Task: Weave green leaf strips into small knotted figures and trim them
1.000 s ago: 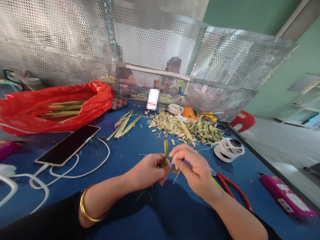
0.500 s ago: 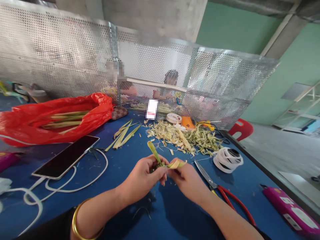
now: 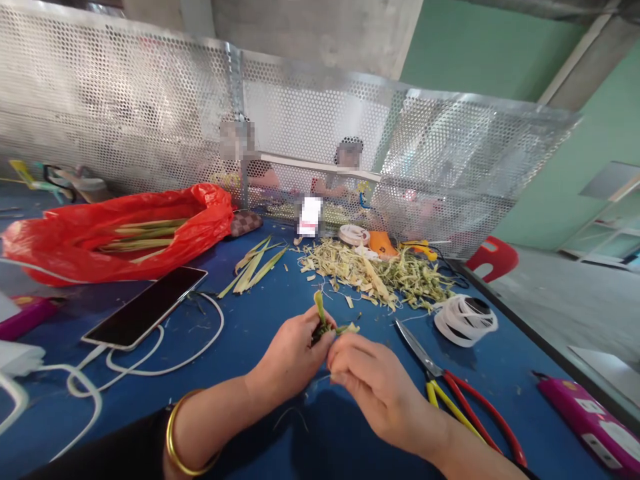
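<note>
Over the blue table, my left hand point(image 3: 297, 347) is closed around a small bundle of folded green leaf strips point(image 3: 320, 308). One strip stands up from its fingers, and a paler end point(image 3: 351, 328) points right. Close against it, my right hand point(image 3: 373, 373) is pinched shut. A thin pale thread point(image 3: 321, 381) shows at its fingertips; their inner side is hidden. Scissors point(image 3: 425, 360) with red and yellow handles lie to the right of my right hand, blades pointing away. Several loose leaf strips point(image 3: 255, 267) rest beyond my left hand.
A red plastic bag point(image 3: 60, 233) with leaves, a phone point(image 3: 145, 310) and white cable point(image 3: 220, 320) lie left. Leaf scraps point(image 3: 365, 273) are piled ahead. Right are a white ribbon roll point(image 3: 465, 321) and purple case point(image 3: 585, 413). People sit behind a perforated metal screen point(image 3: 310, 107).
My right hand has turned and drawn its fingertips lower, toward me, off the pale leaf end. My left hand keeps the leaf bundle. The view has shifted slightly left.
</note>
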